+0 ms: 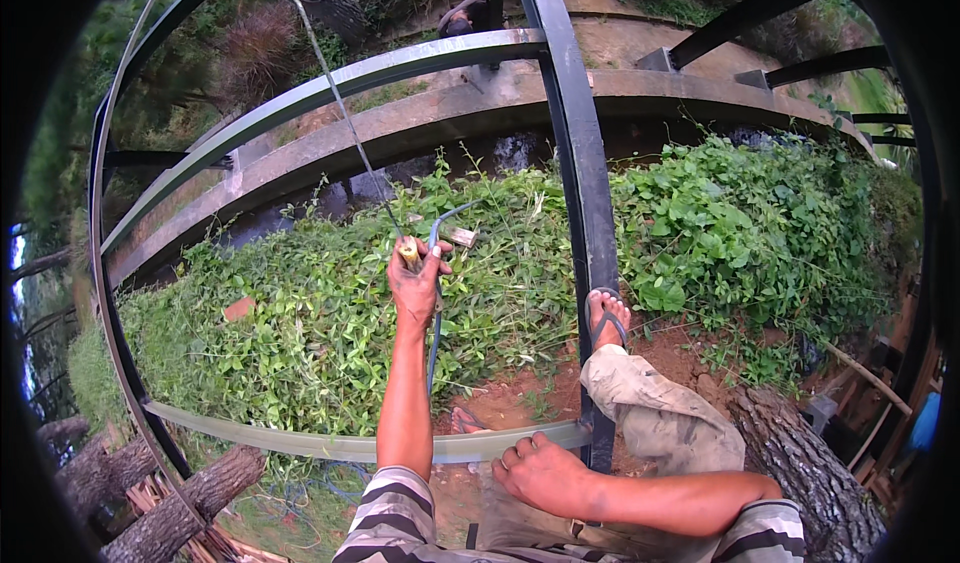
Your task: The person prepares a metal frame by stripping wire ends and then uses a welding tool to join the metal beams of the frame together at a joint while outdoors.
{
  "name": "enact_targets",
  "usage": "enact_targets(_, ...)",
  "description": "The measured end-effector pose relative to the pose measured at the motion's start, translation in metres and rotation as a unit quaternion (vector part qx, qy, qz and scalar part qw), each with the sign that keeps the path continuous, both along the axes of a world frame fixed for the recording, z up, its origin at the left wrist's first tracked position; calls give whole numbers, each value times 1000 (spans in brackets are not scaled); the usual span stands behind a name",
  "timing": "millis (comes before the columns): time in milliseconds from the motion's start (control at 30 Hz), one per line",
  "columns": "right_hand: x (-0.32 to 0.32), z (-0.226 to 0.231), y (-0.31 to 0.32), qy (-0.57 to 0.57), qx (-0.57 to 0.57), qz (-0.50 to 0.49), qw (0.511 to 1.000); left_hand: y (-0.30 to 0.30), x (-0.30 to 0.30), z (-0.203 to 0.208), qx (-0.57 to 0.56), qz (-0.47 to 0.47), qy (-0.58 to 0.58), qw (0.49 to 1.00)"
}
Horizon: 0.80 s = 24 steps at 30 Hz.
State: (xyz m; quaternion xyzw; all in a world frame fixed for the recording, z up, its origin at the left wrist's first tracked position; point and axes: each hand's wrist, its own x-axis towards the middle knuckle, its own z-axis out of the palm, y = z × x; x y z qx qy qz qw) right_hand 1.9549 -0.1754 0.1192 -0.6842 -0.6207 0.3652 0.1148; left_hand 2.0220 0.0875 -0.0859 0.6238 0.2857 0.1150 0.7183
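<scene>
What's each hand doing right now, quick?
Left hand: closed, holding a yellow object.
Right hand: curled against the metal bar; whether it's gripping can't be told.

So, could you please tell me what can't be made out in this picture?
All in the head view:
Yellow thing: mostly covered by the left hand.
Right hand: its back hides the palm.
Blue cable: its lower run is lost around the forearm and rail.
Far person: too small to tell what they do.
Blue thing: too small, by the dark right rim.
</scene>
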Motion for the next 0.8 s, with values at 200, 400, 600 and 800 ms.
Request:
enact_targets(200,11,-16,14,34,-54,-158,985,28,-41,167,-16,11,-61,998)
enact_targets(400,46,-81,64,297,-77,-547,779,34,-153,321,-6,46,-81,996)
enact_targets(600,19,-148,156,625,-167,-614,452,0,-295,431,-25,74,-97,992)
enact_targets(800,-31,-207,227,623,-41,-746,230,-4,-425,480,13,119,-150,981)
